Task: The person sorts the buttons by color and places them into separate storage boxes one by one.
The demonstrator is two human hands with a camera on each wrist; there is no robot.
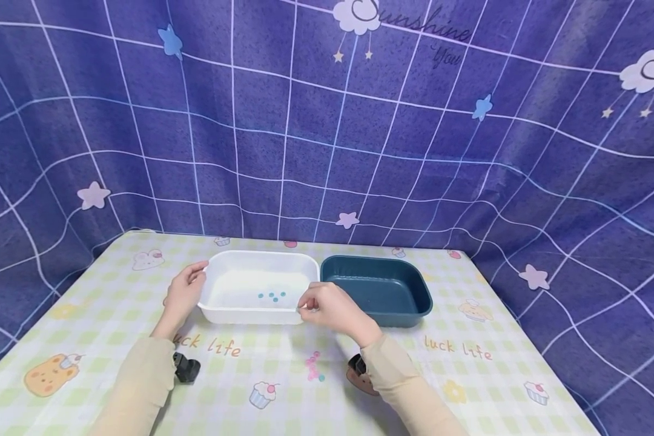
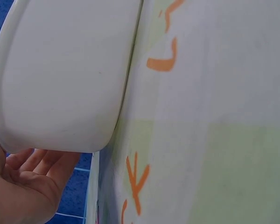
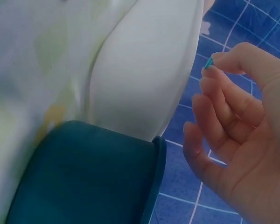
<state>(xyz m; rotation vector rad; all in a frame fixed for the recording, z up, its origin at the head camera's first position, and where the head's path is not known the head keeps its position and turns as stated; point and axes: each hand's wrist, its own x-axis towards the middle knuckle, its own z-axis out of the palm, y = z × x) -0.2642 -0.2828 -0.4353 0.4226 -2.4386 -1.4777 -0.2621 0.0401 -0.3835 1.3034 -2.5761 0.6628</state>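
Note:
My left hand [image 1: 185, 292] holds the left end of a white plastic basin [image 1: 234, 316]; in the left wrist view its curled fingers [image 2: 42, 163] are partly hidden by the basin's end wall. Between thumb and index finger, my right hand [image 1: 329, 307] pinches a small teal disc [image 3: 208, 62], seen edge-on in the right wrist view. That hand is at the basin's front right corner, its other fingers loosely bent. Several teal discs [image 1: 275, 299] lie on the basin's floor.
A dark teal basin [image 1: 403, 318] stands against the white one's right end. On the checked tablecloth in front lie several small pink pieces [image 1: 312, 366] and a teal one [image 1: 321, 378]. A blue gridded curtain [image 1: 327, 121] hangs behind the table.

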